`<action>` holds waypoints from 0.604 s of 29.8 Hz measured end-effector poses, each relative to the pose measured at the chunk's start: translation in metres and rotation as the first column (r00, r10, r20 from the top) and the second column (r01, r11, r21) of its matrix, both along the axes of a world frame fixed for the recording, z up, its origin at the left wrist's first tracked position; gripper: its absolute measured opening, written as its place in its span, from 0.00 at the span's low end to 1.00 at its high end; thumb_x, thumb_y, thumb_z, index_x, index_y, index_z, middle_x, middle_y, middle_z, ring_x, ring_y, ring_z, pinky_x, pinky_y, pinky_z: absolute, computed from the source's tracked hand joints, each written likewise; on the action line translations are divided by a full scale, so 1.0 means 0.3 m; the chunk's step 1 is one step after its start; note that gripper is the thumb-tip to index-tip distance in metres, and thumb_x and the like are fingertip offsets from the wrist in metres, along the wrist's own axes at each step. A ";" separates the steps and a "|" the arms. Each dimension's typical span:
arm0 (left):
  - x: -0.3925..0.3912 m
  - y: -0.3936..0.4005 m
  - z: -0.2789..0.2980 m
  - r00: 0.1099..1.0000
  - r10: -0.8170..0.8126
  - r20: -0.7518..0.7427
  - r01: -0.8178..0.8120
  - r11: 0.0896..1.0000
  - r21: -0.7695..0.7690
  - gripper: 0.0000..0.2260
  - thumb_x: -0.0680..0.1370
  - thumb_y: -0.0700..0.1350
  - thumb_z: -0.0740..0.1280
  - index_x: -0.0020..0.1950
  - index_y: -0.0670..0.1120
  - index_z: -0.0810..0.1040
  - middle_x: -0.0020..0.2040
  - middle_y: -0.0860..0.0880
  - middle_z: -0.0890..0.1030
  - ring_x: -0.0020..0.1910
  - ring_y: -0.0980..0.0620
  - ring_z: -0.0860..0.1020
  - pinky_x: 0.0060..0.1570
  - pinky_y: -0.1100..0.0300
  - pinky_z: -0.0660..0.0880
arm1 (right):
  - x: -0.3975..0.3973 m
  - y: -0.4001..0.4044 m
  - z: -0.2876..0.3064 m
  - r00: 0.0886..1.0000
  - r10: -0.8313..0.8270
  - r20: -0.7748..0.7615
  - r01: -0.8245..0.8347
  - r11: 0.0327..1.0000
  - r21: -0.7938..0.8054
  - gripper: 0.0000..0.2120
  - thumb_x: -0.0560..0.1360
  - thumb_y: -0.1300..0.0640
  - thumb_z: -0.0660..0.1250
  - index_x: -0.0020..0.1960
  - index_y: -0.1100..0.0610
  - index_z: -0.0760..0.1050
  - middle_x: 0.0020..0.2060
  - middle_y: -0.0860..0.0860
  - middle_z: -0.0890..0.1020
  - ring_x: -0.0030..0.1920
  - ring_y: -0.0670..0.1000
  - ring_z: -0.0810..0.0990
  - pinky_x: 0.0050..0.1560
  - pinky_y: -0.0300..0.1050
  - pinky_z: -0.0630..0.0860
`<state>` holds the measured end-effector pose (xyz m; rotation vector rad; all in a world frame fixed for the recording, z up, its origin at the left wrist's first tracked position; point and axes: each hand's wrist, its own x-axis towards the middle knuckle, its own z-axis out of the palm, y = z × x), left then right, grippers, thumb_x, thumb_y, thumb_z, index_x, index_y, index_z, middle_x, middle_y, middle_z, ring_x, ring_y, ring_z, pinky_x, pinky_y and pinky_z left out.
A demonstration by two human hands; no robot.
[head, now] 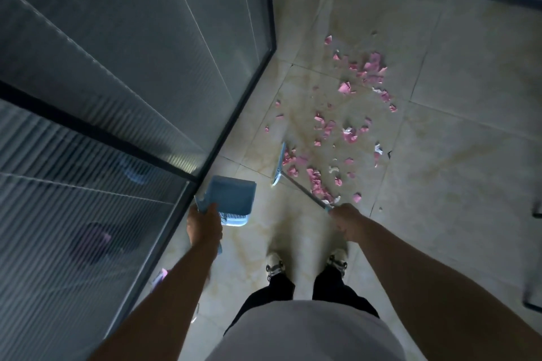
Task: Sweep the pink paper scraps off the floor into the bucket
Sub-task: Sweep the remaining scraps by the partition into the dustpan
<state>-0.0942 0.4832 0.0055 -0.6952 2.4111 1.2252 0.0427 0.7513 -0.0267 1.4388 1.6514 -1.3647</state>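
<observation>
A floor point(457, 173) of glossy beige marbled tiles runs ahead, bounded on the left by a ribbed glass partition point(123, 73) in a black frame whose bottom rail slants from near left to far centre.

Head view: pink paper scraps point(349, 126) lie scattered over the tiles in front of the person, in a loose band that stretches from just beyond the right hand away toward the upper right, with a denser cluster at its far end and a few white bits mixed in. The right hand point(347, 221) has its fingers curled round the handle of a broom point(296, 184). The thin handle runs from that grip up and to the left, its long axis diagonal, down to a narrow light-blue head that rests on the floor at the near left edge of the scraps. The head's long axis points away from the person, roughly parallel to the partition rail, and some scraps touch its right side. The left hand point(205, 227) holds a blue dustpan point(231, 199) by its near end; the pan's mouth points away from the person, and it sits just beside the partition, apart from the broom head. Below, two light shoes point(275, 268) and dark trouser legs stand on the tiles between the arms.
</observation>
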 end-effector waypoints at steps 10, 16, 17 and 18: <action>0.013 0.234 -0.049 0.993 -0.112 0.032 0.113 0.992 -0.062 0.22 0.69 0.49 0.62 0.58 0.38 0.74 0.43 0.35 0.80 0.32 0.43 0.75 0.24 0.59 0.69 | 0.368 0.129 0.068 0.927 -0.343 0.152 0.354 0.934 -0.045 0.13 0.78 0.60 0.59 0.35 0.62 0.68 0.27 0.57 0.69 0.25 0.50 0.64 0.29 0.39 0.57; 0.037 0.390 -0.104 0.988 -0.141 0.065 0.145 0.988 -0.059 0.22 0.63 0.55 0.61 0.51 0.44 0.75 0.38 0.39 0.81 0.32 0.39 0.80 0.31 0.53 0.73 | 0.478 0.198 0.159 0.836 -0.531 0.138 0.540 0.841 -0.040 0.09 0.76 0.63 0.57 0.38 0.62 0.70 0.25 0.55 0.68 0.22 0.48 0.60 0.25 0.35 0.55; 0.037 0.408 -0.104 0.988 -0.137 0.074 0.142 0.988 -0.054 0.21 0.63 0.54 0.61 0.50 0.44 0.75 0.35 0.41 0.79 0.28 0.42 0.77 0.30 0.55 0.72 | 0.486 0.218 0.178 0.828 -0.547 0.126 0.555 0.831 -0.042 0.08 0.76 0.62 0.58 0.39 0.62 0.70 0.25 0.54 0.68 0.22 0.48 0.60 0.25 0.35 0.54; 0.040 0.431 -0.110 0.986 -0.148 0.075 0.151 0.988 -0.036 0.19 0.63 0.52 0.61 0.49 0.43 0.74 0.34 0.42 0.77 0.26 0.44 0.75 0.29 0.56 0.71 | 0.502 0.244 0.195 0.816 -0.566 0.115 0.574 0.818 -0.046 0.08 0.76 0.62 0.58 0.40 0.62 0.71 0.26 0.54 0.68 0.22 0.47 0.59 0.25 0.35 0.54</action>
